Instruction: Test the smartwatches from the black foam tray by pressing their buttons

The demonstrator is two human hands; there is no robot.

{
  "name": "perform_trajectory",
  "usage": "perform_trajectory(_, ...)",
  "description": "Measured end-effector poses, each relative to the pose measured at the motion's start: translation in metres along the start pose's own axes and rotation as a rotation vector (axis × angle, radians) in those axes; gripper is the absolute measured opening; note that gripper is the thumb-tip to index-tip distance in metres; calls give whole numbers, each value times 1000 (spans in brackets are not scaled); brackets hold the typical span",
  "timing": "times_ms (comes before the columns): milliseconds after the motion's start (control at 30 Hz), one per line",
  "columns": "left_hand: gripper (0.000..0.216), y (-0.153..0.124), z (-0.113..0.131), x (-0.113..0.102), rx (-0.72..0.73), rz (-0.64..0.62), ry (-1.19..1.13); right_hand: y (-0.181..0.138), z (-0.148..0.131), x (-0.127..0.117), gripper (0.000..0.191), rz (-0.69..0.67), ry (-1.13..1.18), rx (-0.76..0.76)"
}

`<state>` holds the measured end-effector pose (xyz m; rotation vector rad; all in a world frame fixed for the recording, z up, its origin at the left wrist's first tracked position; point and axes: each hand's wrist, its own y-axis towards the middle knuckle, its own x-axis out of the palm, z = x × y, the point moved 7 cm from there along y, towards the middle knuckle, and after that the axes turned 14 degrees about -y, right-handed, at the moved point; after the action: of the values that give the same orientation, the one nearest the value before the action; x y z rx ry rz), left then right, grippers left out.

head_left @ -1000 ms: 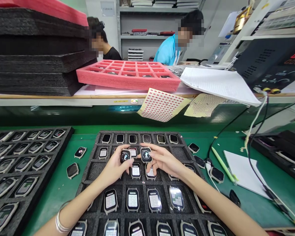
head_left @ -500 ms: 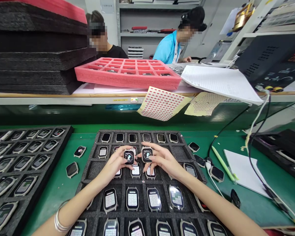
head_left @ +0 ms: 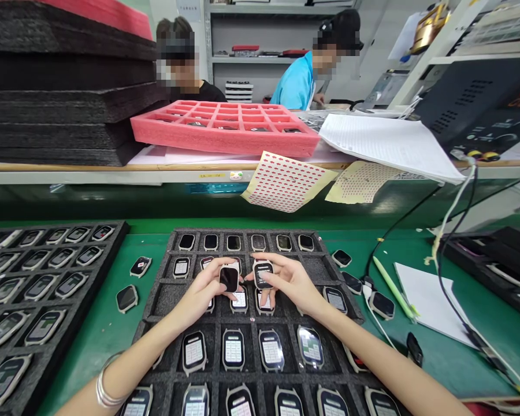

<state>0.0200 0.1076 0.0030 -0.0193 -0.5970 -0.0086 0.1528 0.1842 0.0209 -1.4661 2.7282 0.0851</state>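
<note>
My left hand (head_left: 207, 288) is closed around a square smartwatch case (head_left: 229, 279) without a strap, and its screen is dark. Beside it, my right hand (head_left: 288, 280) grips a second smartwatch case (head_left: 263, 274), whose lit screen shows white text on black; the thumb lies on its edge and screen. Both watches are held above a black foam tray (head_left: 167, 300) with square compartments. Several strapless watches sit in the tray, many with bright grid-like screens, the back row dark. My hands and forearms hide some compartments.
Another watch-filled foam tray (head_left: 120, 232) lies left. Loose watches (head_left: 127, 299) rest on the green mat, with cables (head_left: 375, 254), a green pen (head_left: 393, 287) and paper (head_left: 433, 306) right. A pink foam tray (head_left: 225, 140) and stacked black foam (head_left: 60, 141) stand on the shelf. Two people sit beyond.
The left watch's screen has gone from a lit picture to dark. On the right watch, the picture has given way to text. That watch has shifted slightly; my right thumb rests on it.
</note>
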Motion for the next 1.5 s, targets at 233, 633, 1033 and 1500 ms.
perform_trajectory(233, 44, 0, 2, 0, 20, 14, 33, -2, -13, -10, 74, -121, -107, 22)
perform_trajectory(633, 42, 0, 1, -4, 25, 55, 81, -11, 7, -88, 50, 34, -985, 27)
perform_trajectory(1033, 44, -38, 55, -69, 195, 372, 160, -16, 0, -152, 33, 270, -1338, 0)
perform_trajectory(1500, 45, -119, 33, -107, 232, 695, 124, -11, 22, -157, 31, 394, -1257, 109)
